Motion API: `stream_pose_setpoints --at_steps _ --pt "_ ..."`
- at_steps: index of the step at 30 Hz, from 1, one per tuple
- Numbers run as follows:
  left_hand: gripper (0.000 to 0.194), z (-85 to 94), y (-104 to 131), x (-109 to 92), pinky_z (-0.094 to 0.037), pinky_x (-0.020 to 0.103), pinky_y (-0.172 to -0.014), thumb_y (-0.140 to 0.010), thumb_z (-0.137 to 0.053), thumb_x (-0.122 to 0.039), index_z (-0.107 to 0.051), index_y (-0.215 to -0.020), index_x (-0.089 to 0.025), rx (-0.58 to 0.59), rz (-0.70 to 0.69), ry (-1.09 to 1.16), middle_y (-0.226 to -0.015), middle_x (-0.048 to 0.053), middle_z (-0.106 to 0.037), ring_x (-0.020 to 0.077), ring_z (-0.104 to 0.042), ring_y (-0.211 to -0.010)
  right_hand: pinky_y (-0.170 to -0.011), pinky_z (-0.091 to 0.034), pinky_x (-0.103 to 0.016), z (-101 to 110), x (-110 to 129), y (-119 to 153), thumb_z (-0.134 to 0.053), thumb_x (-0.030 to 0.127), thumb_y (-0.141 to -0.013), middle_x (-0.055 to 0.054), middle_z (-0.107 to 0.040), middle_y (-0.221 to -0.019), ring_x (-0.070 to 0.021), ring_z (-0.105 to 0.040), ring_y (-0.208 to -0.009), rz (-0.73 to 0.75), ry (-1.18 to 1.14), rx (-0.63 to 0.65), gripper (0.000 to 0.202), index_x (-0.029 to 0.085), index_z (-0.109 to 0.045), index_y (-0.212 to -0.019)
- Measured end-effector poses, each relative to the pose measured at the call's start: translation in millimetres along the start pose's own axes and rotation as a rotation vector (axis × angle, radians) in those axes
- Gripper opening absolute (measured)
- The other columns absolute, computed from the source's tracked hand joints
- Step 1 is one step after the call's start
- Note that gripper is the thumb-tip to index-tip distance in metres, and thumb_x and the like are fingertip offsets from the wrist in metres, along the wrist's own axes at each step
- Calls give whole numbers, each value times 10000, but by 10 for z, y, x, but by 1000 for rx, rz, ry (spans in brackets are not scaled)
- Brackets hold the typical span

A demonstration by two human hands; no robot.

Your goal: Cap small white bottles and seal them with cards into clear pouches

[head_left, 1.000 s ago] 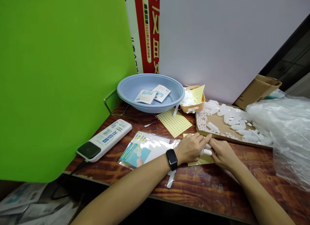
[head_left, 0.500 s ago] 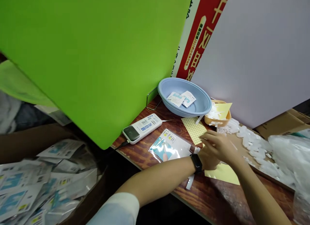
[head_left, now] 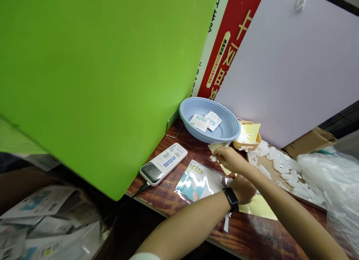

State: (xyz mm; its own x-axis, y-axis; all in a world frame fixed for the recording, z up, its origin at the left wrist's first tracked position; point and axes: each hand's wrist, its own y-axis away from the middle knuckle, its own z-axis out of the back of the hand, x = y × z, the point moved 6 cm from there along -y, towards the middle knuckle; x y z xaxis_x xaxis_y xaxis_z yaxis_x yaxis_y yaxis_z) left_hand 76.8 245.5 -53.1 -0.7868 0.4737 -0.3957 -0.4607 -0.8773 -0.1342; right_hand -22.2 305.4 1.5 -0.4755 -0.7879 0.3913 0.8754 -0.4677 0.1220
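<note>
My right hand [head_left: 230, 160] reaches over the yellow sheet of small dots [head_left: 215, 147], its fingers pinched together. A small white piece [head_left: 213, 158] shows at its fingertips; the piece is too small to name. My left hand [head_left: 244, 189], with a black band on the wrist, rests lower on the table beside a plain yellow sheet [head_left: 262, 207]. The right forearm crosses in front and its fingers are hidden. Left of that hand lies a clear plastic packet [head_left: 193, 182] with a blue and white printed card. A thin white strip [head_left: 226, 223] sticks out below the left wrist.
A blue basin [head_left: 228, 131] holds printed packets. Next to it stands a yellow tub [head_left: 239, 145] of white pieces. A white power bank [head_left: 164, 164] lies left. White plastic parts [head_left: 283, 164] and plastic bags [head_left: 322, 178] are at right. A green panel [head_left: 98, 84] borders the left side.
My right hand has moved left, away from above my left wrist, to the dotted sheet, with a white piece now at its fingertips. The camera view has shifted slightly.
</note>
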Motion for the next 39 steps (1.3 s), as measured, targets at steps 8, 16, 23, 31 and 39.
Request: stream_pose_setpoints --at_steps 8,16,23,31,39 --pt "585 96 -42 -4 -518 413 -692 -844 -565 -200 -376 -1366 -15 40 20 39 -1052 161 -645 292 -603 -956 -765 -493 -306 871 -1673 298 -369 145 -852 -151 -726 -988 -212 -673 -874 -752 231 -383 375 80 -674 -1060" --pt "604 65 -66 27 -514 402 -704 -820 -580 -198 -380 -1363 -26 38 43 39 -1046 171 -647 293 -604 -964 -734 -461 -326 693 -1854 153 -482 73 -769 -138 -733 -1043 -274 -661 -917 -673 392 -48 439 204 -746 -1095" --pt "625 79 -79 27 -519 416 -720 -798 -570 -149 -382 -1380 -25 38 51 25 -1046 165 -645 306 -601 -983 -882 -461 -362 790 -1644 312 -402 101 -883 -147 -670 -1253 -285 -639 -1074 -562 469 -51 476 155 -636 -1295" --pt "344 352 -85 448 -474 374 -838 -692 -583 -61 -623 -1021 -155 -346 411 729 -982 109 -657 254 -580 -939 -874 -517 -394 834 -993 1195 -392 153 -923 -156 -693 -1145 -271 -660 -994 -364 378 -426 371 137 -702 -1127" --pt "124 217 -107 701 -431 239 -515 -613 -558 -118 -598 -730 -118 -296 837 1691 -765 81 -631 128 -526 -617 -781 -552 -374 44 -504 1989 -424 180 -938 -119 -717 -1030 -236 -678 -905 -310 157 -520 287 185 -696 -1028"
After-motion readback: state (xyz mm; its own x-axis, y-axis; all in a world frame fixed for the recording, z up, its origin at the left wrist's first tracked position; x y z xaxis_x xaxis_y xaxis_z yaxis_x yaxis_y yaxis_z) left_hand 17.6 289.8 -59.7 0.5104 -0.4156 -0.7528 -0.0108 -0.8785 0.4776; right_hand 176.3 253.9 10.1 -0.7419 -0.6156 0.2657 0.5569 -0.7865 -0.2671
